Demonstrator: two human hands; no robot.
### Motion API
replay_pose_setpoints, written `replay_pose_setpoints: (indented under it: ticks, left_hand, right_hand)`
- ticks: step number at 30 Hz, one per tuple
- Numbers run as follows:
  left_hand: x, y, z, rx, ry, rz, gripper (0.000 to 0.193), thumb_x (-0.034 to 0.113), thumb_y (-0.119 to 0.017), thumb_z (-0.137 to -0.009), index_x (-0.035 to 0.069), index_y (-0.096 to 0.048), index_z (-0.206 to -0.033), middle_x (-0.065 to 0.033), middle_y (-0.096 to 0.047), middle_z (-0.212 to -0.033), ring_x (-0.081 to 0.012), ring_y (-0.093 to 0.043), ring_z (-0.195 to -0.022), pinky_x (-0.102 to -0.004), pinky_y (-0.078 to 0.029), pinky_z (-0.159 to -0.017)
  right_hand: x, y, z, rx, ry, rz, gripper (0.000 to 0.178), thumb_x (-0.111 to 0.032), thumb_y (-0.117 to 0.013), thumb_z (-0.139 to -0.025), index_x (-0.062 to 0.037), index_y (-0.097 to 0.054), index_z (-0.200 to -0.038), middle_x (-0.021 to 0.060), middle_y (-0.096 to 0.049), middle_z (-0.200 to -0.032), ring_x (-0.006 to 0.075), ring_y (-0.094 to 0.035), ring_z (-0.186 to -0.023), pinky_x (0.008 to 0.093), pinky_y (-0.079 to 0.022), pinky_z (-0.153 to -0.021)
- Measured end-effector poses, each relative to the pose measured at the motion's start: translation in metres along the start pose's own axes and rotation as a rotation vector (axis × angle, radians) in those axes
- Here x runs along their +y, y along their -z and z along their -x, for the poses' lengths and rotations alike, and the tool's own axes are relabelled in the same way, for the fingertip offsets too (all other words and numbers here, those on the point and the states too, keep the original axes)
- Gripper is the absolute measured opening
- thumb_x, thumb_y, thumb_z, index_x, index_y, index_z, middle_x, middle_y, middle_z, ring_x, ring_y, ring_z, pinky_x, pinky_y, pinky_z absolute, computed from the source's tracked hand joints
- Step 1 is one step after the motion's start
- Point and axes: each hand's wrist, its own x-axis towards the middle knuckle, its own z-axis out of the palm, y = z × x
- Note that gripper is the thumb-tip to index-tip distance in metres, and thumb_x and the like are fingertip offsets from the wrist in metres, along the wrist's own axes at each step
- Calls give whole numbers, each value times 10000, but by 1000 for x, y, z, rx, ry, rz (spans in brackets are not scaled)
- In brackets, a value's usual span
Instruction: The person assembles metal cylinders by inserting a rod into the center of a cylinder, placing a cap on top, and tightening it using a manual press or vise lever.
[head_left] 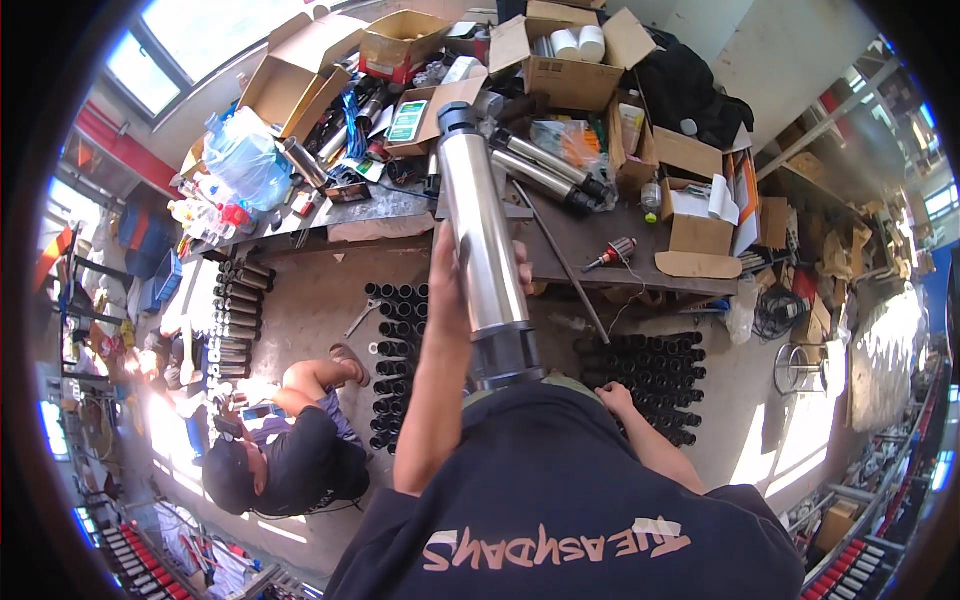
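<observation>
A long shiny metal cylinder (pixel 482 225) with black end pieces is held up in front of me, tilted slightly, its lower end close to my shirt. My left hand (pixel 455 275) is closed around its middle; the fingertips show on its right side. Low on the right, my right hand (pixel 615 398) is beside my thigh, close to rows of black round parts (pixel 655 375) on the floor. Its fingers are too small and partly hidden to tell whether they grip anything. Two similar metal cylinders (pixel 545 170) with black ends lie on the workbench (pixel 640 268) ahead.
Open cardboard boxes (pixel 570 82) and a clear plastic bag (pixel 243 160) crowd the bench. A long thin rod (pixel 562 262) leans at its edge. More black parts (pixel 395 330) stand on the floor at left, near a wrench (pixel 358 318). A co-worker (pixel 300 450) sits low on the left.
</observation>
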Motion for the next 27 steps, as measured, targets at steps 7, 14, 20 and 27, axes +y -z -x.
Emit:
replay_pose_setpoints:
  ticks: [7,14,20,27]
  left_hand:
    - [-4,50,-17,259,41,44,654,618,-505,-969,41,-444,-1270,-202,-609,-972,-318,-655,-778,-459,-606,-702]
    - [-6,50,-1,207,28,105,678,631,-476,-974,31,-430,-1287,-187,-561,-982,-287,-598,-792,-430,-573,-686]
    - [-11,27,3,156,-32,237,639,565,-490,-978,58,-474,-1366,-136,-512,-971,-259,-520,-847,-386,-499,-760]
    - [-15,6,0,125,-36,314,657,535,-508,-976,44,-436,-1407,-121,-527,-941,-241,-513,-818,-359,-491,-729]
  right_hand:
    - [-19,-4,-3,39,100,-30,449,-440,-694,-838,-56,-729,-1067,177,-734,-1034,341,-687,-1022,433,-538,-903]
    - [-34,16,-15,471,231,-174,274,-279,-716,-846,-43,-716,-985,147,-747,-899,309,-724,-877,414,-559,-807]
    - [-83,48,-17,702,423,169,457,-256,-710,-822,-57,-568,-1209,137,-576,-1138,347,-564,-1106,457,-487,-892]
    - [-125,67,-59,5,133,67,848,-470,-717,-800,-115,-371,-1488,165,-578,-1377,358,-539,-1265,565,-333,-1073]
